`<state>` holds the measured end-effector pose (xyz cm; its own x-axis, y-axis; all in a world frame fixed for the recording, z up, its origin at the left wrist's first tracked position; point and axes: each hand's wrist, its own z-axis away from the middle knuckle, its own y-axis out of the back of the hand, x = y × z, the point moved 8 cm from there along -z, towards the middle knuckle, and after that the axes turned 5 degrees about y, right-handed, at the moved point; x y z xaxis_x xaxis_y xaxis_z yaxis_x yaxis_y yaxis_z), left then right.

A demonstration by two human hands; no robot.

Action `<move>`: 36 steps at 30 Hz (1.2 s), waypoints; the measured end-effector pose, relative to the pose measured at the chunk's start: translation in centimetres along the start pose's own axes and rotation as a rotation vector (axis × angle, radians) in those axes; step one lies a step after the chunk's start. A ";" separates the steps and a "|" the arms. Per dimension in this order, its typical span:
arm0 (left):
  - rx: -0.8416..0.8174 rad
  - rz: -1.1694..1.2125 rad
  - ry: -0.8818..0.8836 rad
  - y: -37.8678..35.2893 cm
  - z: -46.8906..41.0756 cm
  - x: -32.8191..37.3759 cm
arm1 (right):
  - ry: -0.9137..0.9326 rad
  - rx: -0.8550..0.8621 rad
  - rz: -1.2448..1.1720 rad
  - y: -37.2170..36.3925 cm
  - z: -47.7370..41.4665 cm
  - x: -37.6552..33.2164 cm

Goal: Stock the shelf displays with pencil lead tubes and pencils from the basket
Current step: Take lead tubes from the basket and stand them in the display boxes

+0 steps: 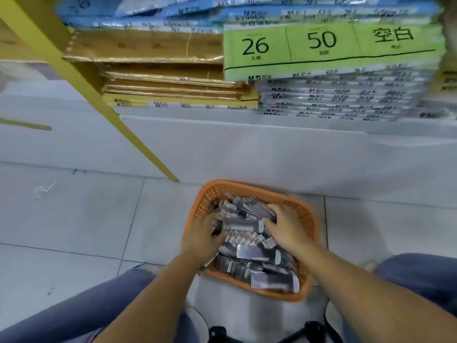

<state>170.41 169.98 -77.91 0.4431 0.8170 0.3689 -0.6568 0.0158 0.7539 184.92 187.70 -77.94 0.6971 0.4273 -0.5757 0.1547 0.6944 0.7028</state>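
Two knees in jeans (pixel 74 305) flank one orange basket (pixel 247 185) on floor tiles (pixel 74 219). Both hands are inside. Left hand (pixel 201 233) is buried among heaped packs (pixel 254 253) (grip unreadable, blurred). Right hand (pixel 284 226) curls round a grey bundle (pixel 257 209). Bare tile lies to the left. The far rim is near the white shelf base (pixel 247 149). One yellow post (pixel 99 95) and paper stacks (pixel 333 95) lie beyond.

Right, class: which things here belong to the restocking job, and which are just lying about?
Job: orange basket; packets in it; left hand; right hand.
Lying about: green-labelled paper packs; gold packs; yellow shelf post; floor scrap.
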 end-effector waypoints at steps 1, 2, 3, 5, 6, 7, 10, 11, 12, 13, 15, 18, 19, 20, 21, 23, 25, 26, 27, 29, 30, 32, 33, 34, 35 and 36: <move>0.008 -0.018 0.013 -0.3 -0.5 -0.3 | -0.016 -0.011 0.036 -0.5 -0.6 0.3; 0.015 -0.035 0.027 -0.6 -1.0 -0.6 | -0.039 -0.023 0.071 -1.0 -1.0 0.6; 0.023 -0.045 0.038 -0.8 -1.4 -0.7 | -0.067 -0.032 0.104 -1.3 -1.4 1.0; 0.041 -0.042 0.060 -0.9 -2.3 -0.9 | -0.106 -0.046 0.167 -1.9 -1.8 1.8; 0.049 -0.039 0.075 -0.8 -2.7 -1.0 | -0.119 -0.062 0.178 -2.1 -2.0 2.1; 0.056 -0.045 0.086 -0.7 -3.0 -1.0 | -0.132 -0.083 0.155 -2.3 -2.2 2.4; 0.040 -0.069 0.117 -0.7 -3.2 -0.9 | -0.157 -0.126 -0.019 -2.4 -2.5 2.9; 0.031 -0.045 0.128 -0.7 -3.2 -0.7 | -0.165 -0.138 -0.064 -2.4 -2.5 2.9; 0.025 -0.003 0.137 -0.8 -3.1 -0.6 | -0.170 -0.146 -0.102 -2.4 -2.4 2.9; 0.016 0.045 0.141 -0.9 -2.9 -0.4 | -0.175 -0.154 -0.132 -2.4 -2.3 2.8; -0.010 0.138 0.134 -1.2 -2.6 -0.3 | -0.182 -0.168 -0.187 -2.8 -2.2 2.7; -0.018 0.260 0.196 -1.3 -2.3 -1.4 | -0.198 -0.172 -0.233 -3.2 -2.1 2.7; -0.036 0.280 0.228 -1.3 -2.5 -1.8 | -0.202 -0.174 -0.234 -3.3 -2.0 2.8; -0.067 0.286 0.246 -1.4 -2.6 -2.1 | -0.204 -0.174 -0.238 -3.4 -1.9 2.9; -0.104 0.295 0.249 -1.6 -2.7 -2.2 | -0.206 -0.174 -0.241 -3.5 -1.9 3.0; -0.165 0.331 0.252 -2.0 -2.6 -2.1 | -0.208 -0.176 -0.244 -3.6 -1.8 3.1; -0.167 0.338 0.243 -2.0 -2.6 -2.0 | -0.216 -0.182 -0.254 -3.7 -1.8 3.2; -0.163 0.345 0.243 -2.0 -2.6 -2.0 | -0.222 -0.185 -0.258 -3.6 -1.7 3.2; -0.164 0.355 0.247 -1.9 -2.5 -2.1 | -0.230 -0.187 -0.263 -3.6 -1.7 3.3; -0.180 0.391 0.248 -1.7 -2.4 -2.1 | -0.249 -0.181 -0.279 -3.3 -1.7 3.6; -0.185 0.417 0.246 -1.6 -2.3 -2.1 | -0.253 -0.169 -0.286 -3.1 -1.7 3.7; -0.163 0.482 0.257 -1.1 -1.9 -2.3 | -0.246 -0.125 -0.300 -2.3 -1.5 3.9; -0.142 0.513 0.268 -0.7 -1.6 -2.5 | -0.235 -0.098 -0.306 -1.7 -1.4 3.9; -0.124 0.536 0.280 -0.2 -1.4 -2.7 | -0.226 -0.078 -0.316 -1.1 -1.3 3.8; -0.106 0.549 0.286 0.4 -1.2 -2.8 | -0.220 -0.063 -0.341 -0.5 -1.2 3.6; -0.087 0.562 0.286 1.2 -0.9 -2.8 | -0.217 -0.050 -0.393 0.2 -1.0 3.3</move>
<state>167.84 168.25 -78.58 -0.1563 0.8355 0.5268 -0.7945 -0.4233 0.4355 186.52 189.84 -80.15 0.7236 -0.0022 -0.6902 0.4067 0.8093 0.4238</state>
